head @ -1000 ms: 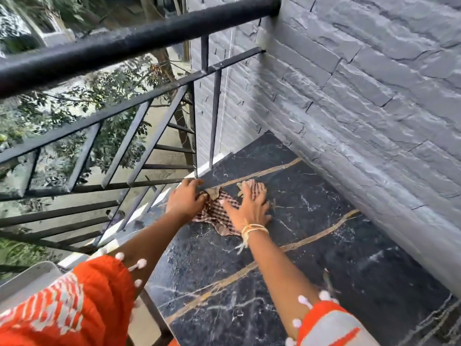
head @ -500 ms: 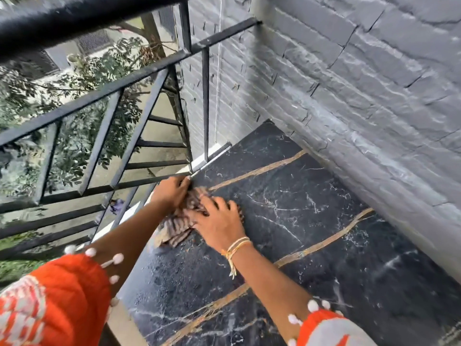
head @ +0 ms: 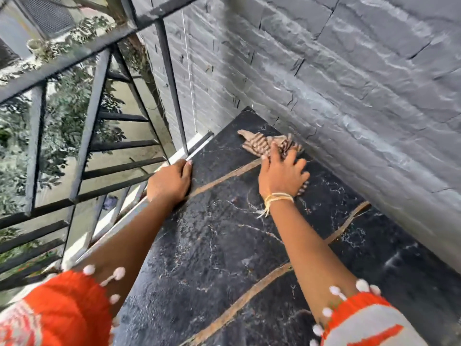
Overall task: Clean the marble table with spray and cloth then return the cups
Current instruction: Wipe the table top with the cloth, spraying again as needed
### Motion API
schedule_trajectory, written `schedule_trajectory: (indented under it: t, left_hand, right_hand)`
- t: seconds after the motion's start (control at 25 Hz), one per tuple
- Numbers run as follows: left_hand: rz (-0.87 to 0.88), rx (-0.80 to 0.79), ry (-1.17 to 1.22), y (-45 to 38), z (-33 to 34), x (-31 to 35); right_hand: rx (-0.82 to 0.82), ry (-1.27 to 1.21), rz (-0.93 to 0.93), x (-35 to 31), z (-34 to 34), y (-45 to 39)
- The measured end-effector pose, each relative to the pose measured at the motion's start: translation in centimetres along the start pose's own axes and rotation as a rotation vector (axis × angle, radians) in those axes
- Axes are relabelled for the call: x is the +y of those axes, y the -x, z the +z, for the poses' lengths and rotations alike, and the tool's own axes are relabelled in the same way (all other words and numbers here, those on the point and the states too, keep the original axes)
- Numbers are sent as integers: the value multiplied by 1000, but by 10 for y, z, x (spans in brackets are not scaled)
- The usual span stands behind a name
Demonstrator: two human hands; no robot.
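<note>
The black marble table (head: pixel 224 245) with gold veins fills the lower middle of the view and looks wet in places. A brown checked cloth (head: pixel 259 143) lies bunched near the table's far corner, close to the wall. My right hand (head: pixel 282 173) lies on the cloth's near end, fingers spread, pressing it onto the marble. At the table's left side, my left hand (head: pixel 169 182) grips the table edge, thumb on top and fingers out of sight over the side. No spray bottle or cups are in view.
A grey stone-brick wall (head: pixel 349 83) runs along the table's right side and far end. A black metal railing (head: pixel 99 96) stands to the left, with trees and a drop beyond it.
My right hand has pushed the cloth from the left edge away to the far corner by the wall. My left hand has let go of the cloth and now holds the table edge.
</note>
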State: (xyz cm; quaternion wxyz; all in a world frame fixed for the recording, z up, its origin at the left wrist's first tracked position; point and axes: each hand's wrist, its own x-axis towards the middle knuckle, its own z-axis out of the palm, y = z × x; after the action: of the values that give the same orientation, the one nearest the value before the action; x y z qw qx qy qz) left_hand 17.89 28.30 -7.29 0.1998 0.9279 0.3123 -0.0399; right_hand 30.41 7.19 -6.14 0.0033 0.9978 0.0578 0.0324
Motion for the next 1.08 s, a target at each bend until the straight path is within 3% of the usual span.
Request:
schedule_trajectory:
  t: [0.16, 0.24, 0.4, 0.56, 0.64, 0.72, 0.96, 1.08]
  left_hand:
    - [3, 13, 7, 3, -3, 4]
    - [-9, 2, -7, 3, -3, 2]
    - [-4, 10, 6, 1, -2, 1]
    - [-11, 38, 7, -2, 1, -1]
    - [1, 46, 4, -3, 3, -1]
    - [4, 44, 1, -3, 3, -1]
    - [-22, 29, -3, -1, 1, 1]
    - [-31, 9, -14, -1, -2, 5]
  right_hand:
    - [42, -53, -466, -35, -1, 64]
    - [35, -102, -598, -42, 1, 86]
    - [7, -120, -655, -53, 3, 17]
    - [-78, -68, -349, -37, 3, -86]
    - [-62, -54, -191, -28, 8, -98]
    - [8, -26, -171, -35, 11, -86]
    - [38, -184, -665, -71, 2, 36]
    - [8, -170, -726, -68, -1, 42]
